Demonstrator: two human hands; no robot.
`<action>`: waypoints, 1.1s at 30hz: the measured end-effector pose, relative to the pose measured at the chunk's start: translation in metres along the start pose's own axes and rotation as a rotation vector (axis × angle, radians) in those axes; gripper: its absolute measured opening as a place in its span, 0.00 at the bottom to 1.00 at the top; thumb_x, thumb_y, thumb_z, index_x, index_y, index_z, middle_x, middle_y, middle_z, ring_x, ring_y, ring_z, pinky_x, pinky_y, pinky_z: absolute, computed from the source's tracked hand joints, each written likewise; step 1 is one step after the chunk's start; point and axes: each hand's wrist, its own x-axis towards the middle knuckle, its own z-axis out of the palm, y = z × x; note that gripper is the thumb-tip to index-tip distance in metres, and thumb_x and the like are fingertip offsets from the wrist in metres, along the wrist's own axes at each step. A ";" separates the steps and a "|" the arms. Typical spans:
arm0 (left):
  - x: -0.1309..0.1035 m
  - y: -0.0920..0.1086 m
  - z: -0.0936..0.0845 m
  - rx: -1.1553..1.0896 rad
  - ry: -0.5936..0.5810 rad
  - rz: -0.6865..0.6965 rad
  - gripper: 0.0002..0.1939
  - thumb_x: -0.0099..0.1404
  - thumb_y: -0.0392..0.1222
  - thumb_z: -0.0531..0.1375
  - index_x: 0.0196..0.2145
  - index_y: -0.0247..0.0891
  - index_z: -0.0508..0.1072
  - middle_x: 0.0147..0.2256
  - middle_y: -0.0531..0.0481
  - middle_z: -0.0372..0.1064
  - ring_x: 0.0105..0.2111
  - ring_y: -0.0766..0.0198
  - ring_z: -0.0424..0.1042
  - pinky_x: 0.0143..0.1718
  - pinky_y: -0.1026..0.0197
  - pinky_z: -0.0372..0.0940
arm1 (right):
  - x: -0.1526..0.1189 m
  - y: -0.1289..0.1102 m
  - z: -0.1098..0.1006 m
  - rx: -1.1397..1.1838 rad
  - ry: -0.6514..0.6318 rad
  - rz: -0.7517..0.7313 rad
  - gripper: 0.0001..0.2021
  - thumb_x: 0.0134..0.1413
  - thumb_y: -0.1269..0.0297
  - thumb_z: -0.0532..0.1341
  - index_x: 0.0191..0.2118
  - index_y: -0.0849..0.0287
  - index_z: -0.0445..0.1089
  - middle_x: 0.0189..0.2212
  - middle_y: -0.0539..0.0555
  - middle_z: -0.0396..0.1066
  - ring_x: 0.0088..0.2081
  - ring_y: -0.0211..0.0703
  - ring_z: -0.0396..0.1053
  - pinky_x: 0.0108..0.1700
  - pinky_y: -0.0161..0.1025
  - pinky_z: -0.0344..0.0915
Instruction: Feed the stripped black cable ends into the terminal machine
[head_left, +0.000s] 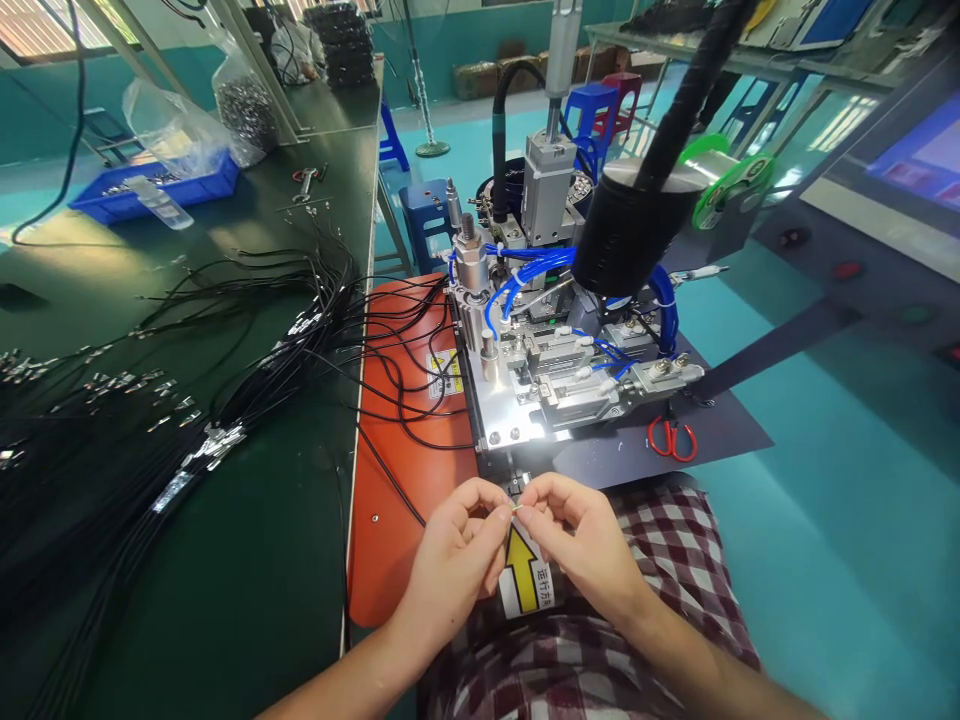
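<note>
Both hands meet in front of the machine, fingertips almost touching. My left hand (463, 540) is closed in a pinch, and a black cable (394, 484) runs across the orange plate towards it. Opposite it, my right hand (577, 530) pinches the thin, light-coloured wire ends (516, 508) that show between the fingertips. The fingers hide most of these wires and the cable's end. Just beyond the fingertips stands the machine (517, 420), with metal slides and blue air tubes. A yellow arrow label (523, 575) lies below the hands.
Bundled black cables (255, 385) with metal ends spread over the dark green table (292, 560) at left. A blue bin (161, 185) sits farther back. Red-handled scissors (673, 438) lie right of the machine, below a black hose nozzle (634, 235). A green spool (731, 180) is behind.
</note>
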 end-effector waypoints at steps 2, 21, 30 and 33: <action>0.000 0.000 0.000 -0.001 -0.001 0.000 0.15 0.62 0.54 0.57 0.32 0.39 0.60 0.10 0.64 0.52 0.11 0.75 0.46 0.14 0.70 0.45 | 0.000 0.000 0.000 0.003 0.000 -0.002 0.09 0.49 0.60 0.61 0.27 0.61 0.65 0.18 0.44 0.58 0.19 0.34 0.55 0.22 0.33 0.51; -0.001 0.001 0.001 -0.019 0.000 -0.004 0.15 0.61 0.54 0.58 0.31 0.39 0.62 0.10 0.64 0.52 0.10 0.75 0.47 0.14 0.72 0.45 | 0.001 0.000 -0.001 0.027 -0.005 0.000 0.11 0.48 0.57 0.64 0.27 0.60 0.67 0.18 0.45 0.59 0.19 0.33 0.55 0.22 0.33 0.52; 0.000 0.002 0.000 -0.020 0.001 -0.003 0.15 0.61 0.53 0.58 0.31 0.39 0.62 0.10 0.64 0.53 0.10 0.75 0.47 0.13 0.72 0.44 | 0.000 0.001 -0.002 -0.007 0.000 -0.068 0.09 0.50 0.60 0.63 0.29 0.61 0.68 0.18 0.45 0.60 0.20 0.34 0.56 0.23 0.34 0.53; -0.001 0.001 0.001 -0.019 0.006 -0.009 0.16 0.61 0.54 0.58 0.31 0.39 0.61 0.10 0.64 0.52 0.10 0.75 0.47 0.13 0.72 0.45 | 0.000 0.000 -0.001 0.005 -0.001 -0.024 0.10 0.49 0.58 0.63 0.28 0.61 0.67 0.18 0.45 0.59 0.19 0.34 0.56 0.23 0.34 0.52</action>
